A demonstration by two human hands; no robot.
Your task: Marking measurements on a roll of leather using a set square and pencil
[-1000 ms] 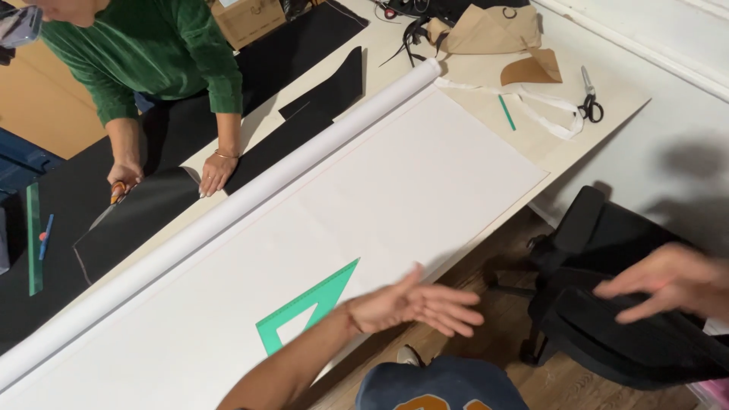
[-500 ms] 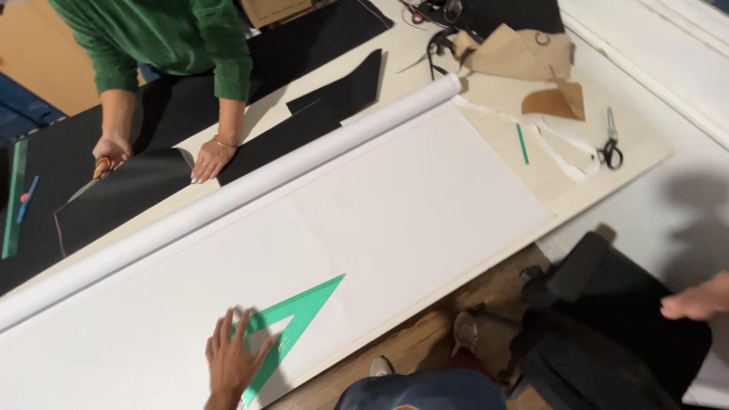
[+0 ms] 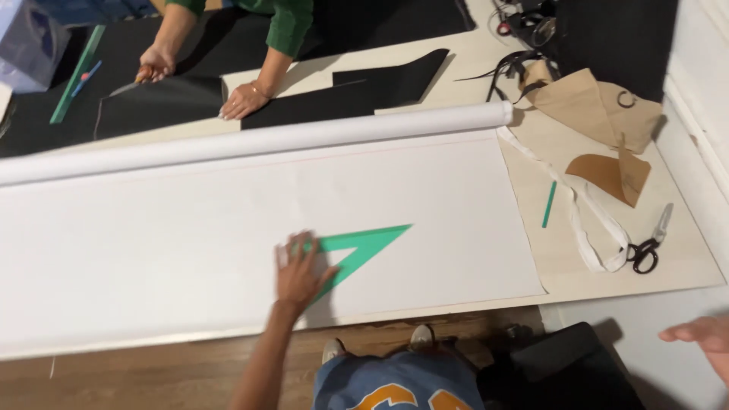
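My left hand [image 3: 300, 272] lies flat, fingers spread, on the wide end of a green triangular set square [image 3: 363, 244]. The set square rests on a large white paper sheet [image 3: 190, 228] unrolled over the floor, its roll [image 3: 258, 141] lying along the far edge. My right hand [image 3: 702, 336] hovers empty at the right edge of view, fingers loosely extended, away from the paper. Across the roll, another person in a green sleeve presses both hands [image 3: 243, 99] on black fabric [image 3: 163, 102].
Black-handled scissors [image 3: 649, 244], a white fabric strip [image 3: 585, 220], a small green stick [image 3: 549, 203] and brown paper pieces [image 3: 600, 114] lie right of the sheet. A long green ruler [image 3: 76, 72] is at the far left. A black bag [image 3: 569, 364] sits by my feet.
The view has swung right and closer. My left hand came down onto the green set square and still rests on it; my right hand stays out at the right edge.
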